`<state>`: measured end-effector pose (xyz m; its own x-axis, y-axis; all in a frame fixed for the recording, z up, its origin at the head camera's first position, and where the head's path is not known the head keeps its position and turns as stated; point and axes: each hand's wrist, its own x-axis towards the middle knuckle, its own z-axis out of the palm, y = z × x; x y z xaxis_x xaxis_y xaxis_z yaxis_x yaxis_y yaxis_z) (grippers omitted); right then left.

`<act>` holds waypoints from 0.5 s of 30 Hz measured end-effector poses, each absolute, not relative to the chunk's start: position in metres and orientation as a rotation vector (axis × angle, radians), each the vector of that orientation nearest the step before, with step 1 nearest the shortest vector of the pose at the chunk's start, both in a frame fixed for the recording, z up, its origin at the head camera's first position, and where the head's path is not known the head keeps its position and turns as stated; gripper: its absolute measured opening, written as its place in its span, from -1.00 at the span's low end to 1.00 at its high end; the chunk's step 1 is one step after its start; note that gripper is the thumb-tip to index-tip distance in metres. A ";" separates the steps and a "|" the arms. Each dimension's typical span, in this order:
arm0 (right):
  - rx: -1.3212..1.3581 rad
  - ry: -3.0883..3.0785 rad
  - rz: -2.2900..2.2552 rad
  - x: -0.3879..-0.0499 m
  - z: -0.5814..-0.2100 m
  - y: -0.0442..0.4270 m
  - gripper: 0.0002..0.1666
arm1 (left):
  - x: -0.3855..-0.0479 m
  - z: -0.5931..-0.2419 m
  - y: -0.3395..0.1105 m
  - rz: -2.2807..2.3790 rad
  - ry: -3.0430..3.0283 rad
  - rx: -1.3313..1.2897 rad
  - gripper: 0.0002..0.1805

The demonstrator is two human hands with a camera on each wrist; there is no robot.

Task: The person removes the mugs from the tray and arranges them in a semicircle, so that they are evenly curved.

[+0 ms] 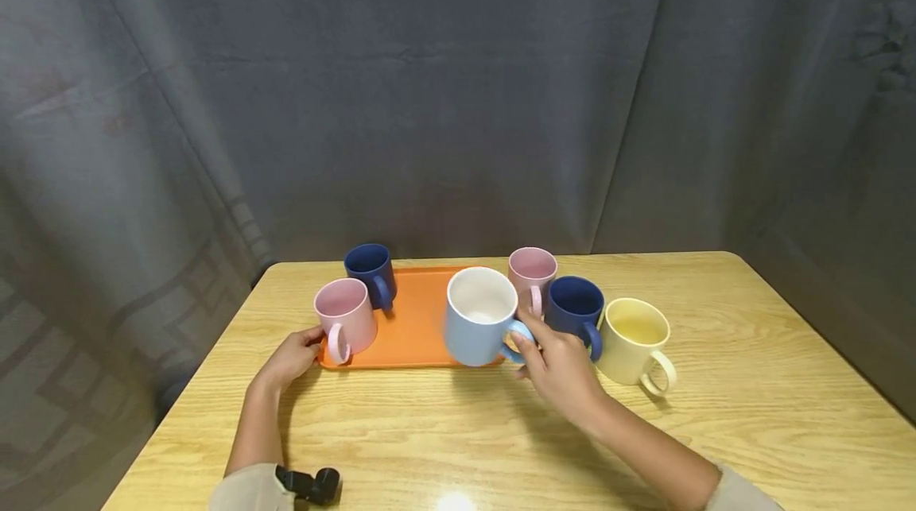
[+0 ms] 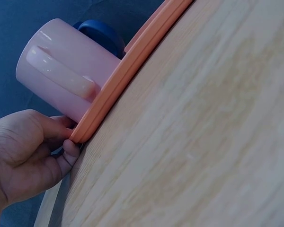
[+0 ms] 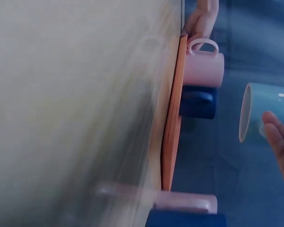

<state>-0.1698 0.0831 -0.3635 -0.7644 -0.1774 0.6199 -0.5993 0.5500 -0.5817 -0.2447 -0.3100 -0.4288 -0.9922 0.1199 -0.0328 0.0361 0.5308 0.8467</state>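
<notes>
My right hand (image 1: 561, 372) grips the handle of a light blue mug (image 1: 472, 336) with a white inside, holding it in the air over the right end of an orange tray (image 1: 418, 328). In the right wrist view that mug (image 3: 270, 101) is well apart from the tray, partly cut off by the frame. With thumb and fingers my left hand (image 2: 26, 153) pinches the tray's left front corner. Beside it on the tray stands a pink mug (image 1: 351, 320), upright, handle toward me. Behind that is a dark blue mug (image 1: 368, 265), also upright.
Right of the tray, a second pink mug (image 1: 533, 265), another dark blue mug (image 1: 568, 308) and a yellow mug (image 1: 626, 344) stand upright close together on the wooden table (image 1: 401, 431). A grey curtain (image 1: 429, 98) hangs behind the table's back edge.
</notes>
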 end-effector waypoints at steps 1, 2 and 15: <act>0.650 -2.268 1.133 -0.164 -0.364 0.090 -0.57 | -0.245 -0.429 -0.309 1.482 2.668 0.134 -0.55; 0.671 -2.246 1.132 -0.158 -0.364 0.097 -0.58 | -0.245 -0.429 -0.309 1.486 2.666 0.137 -0.54; 0.262 -2.261 1.150 -0.097 -0.346 0.185 -0.66 | -0.246 -0.426 -0.312 1.440 2.687 0.165 -0.56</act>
